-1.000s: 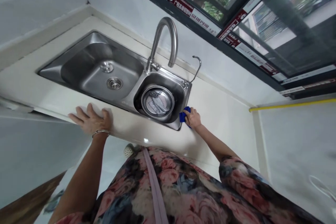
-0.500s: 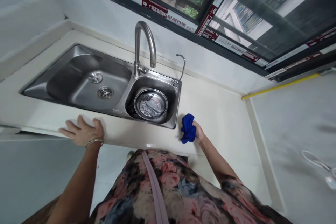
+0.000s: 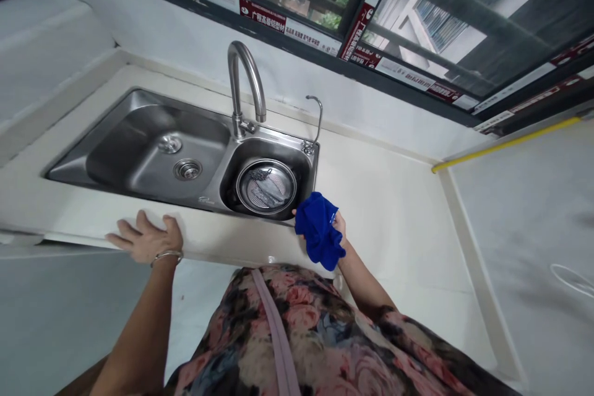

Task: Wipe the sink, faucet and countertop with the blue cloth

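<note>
One head cam: it's sitting above the person's torso, looking forward and steeply down at the counter (image 3: 385, 198) and sink (image 3: 116, 136), close in. The left hand (image 3: 146, 240) and right hand (image 3: 341, 227) are landing low-centre; wide lens is pulling in the window (image 3: 440, 6) up top.

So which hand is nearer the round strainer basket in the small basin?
Right. The right hand, gripping a blue cloth, is just front-right of the strainer basket; the left hand lies flat on the counter edge, before the large basin.
</note>
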`<state>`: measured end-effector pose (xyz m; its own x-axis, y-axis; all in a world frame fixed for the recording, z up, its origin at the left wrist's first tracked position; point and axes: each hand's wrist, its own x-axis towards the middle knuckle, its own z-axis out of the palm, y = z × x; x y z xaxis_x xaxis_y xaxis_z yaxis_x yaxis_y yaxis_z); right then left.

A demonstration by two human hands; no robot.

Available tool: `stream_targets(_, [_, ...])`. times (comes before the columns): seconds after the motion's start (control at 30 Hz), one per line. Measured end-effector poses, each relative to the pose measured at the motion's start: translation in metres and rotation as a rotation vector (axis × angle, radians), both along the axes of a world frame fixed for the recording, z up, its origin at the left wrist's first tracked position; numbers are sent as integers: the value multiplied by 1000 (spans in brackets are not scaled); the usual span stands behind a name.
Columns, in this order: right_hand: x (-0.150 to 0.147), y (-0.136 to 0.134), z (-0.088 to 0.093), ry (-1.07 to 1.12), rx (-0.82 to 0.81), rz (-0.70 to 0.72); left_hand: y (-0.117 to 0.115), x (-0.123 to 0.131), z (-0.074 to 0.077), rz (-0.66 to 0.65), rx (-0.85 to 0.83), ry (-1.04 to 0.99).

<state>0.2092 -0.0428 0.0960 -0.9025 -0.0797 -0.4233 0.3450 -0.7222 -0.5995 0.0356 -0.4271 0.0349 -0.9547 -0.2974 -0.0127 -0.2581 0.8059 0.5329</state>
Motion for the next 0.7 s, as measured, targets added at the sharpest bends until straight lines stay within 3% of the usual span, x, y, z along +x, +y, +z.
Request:
stream_targets(0.1, [-4,-4,7,28,16,-45,0,0,-2,86,-3,36])
stream_targets(0.3, [-8,10,-1,8,185,-227,2,2,2,75,-16,45])
stream_targets(0.53, [-13,81,-14,-222,772,-863,6,2,11,106,6,-4])
stream_targets(0.7, [-15,114,-14,-175,1076,-902,4,1,5,95,3,28])
